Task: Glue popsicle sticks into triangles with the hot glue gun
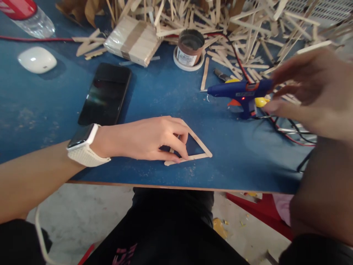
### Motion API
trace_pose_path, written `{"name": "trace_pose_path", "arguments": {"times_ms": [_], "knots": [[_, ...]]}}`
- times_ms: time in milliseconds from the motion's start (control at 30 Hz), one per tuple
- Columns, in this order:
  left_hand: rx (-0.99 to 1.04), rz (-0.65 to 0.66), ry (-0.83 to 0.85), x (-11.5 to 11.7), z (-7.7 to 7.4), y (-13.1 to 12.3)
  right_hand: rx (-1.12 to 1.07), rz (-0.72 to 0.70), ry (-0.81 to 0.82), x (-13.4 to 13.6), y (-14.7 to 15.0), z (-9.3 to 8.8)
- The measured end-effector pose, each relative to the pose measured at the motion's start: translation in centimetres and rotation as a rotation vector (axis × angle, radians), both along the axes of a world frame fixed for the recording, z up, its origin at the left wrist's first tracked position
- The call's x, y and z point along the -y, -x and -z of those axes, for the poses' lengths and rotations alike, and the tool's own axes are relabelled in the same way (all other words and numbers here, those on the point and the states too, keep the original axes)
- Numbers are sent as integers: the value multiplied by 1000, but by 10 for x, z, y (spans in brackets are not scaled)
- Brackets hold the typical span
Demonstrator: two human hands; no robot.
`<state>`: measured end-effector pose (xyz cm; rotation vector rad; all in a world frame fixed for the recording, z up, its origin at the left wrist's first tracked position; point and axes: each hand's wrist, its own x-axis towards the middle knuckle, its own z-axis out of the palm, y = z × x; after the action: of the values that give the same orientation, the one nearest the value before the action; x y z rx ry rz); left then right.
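Note:
On the blue table, my left hand (168, 138) rests on a triangle of wooden craft sticks (199, 141). Its fingers and thumb are curled down onto the lower stick, and the hand covers the triangle's left part. A blue glue gun (234, 89) lies to the right, its red light lit and its metal nozzle pointing left. Just behind the gun, my right hand (311, 88) is smeared by motion, thumb and fingers apart around the gun's rear end. Whether it touches the gun is unclear. A single craft stick (204, 73) lies by the nozzle.
Loose craft sticks (248, 40) heap across the back. A wrapped stick bundle (134, 38), a small brown pot (190, 48), a black phone (106, 94), a white mouse-like object (37, 59) and a bottle (33, 22) stand around. Cables (292, 136) run at right, near the table's front edge (176, 187).

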<state>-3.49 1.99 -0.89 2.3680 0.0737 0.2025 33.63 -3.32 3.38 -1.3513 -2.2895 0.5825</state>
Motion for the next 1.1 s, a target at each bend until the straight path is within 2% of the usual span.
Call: {"name": "trace_pose_path", "arguments": {"times_ms": [33, 100, 267, 533, 667, 767, 867, 933, 1000, 1100], "knots": [[-2, -3, -9, 0, 0, 0, 10, 163, 8, -4, 1, 1], [-10, -9, -28, 2, -1, 0, 65, 291, 77, -10, 4, 5], [-25, -27, -77, 7, -3, -1, 301, 374, 132, -12, 10, 17], [-7, -59, -77, 10, -3, -2, 332, 452, 22, -9, 26, 22], [21, -103, 51, 3, -6, 2, 237, 378, -63, -5, 35, 20], [-3, -137, 76, -4, -8, 5, -46, 266, -74, 1, 37, 17], [-49, -141, 68, -9, -8, 7, -467, 129, 88, 8, 37, 15], [-65, -136, 75, -11, -7, 6, -658, 48, 215, 13, 37, 16], [-68, -128, 87, -11, -7, 6, -716, -58, 317, 16, 37, 17], [-64, -129, 94, -11, -7, 4, -650, -246, 455, 18, 43, 17]]}}
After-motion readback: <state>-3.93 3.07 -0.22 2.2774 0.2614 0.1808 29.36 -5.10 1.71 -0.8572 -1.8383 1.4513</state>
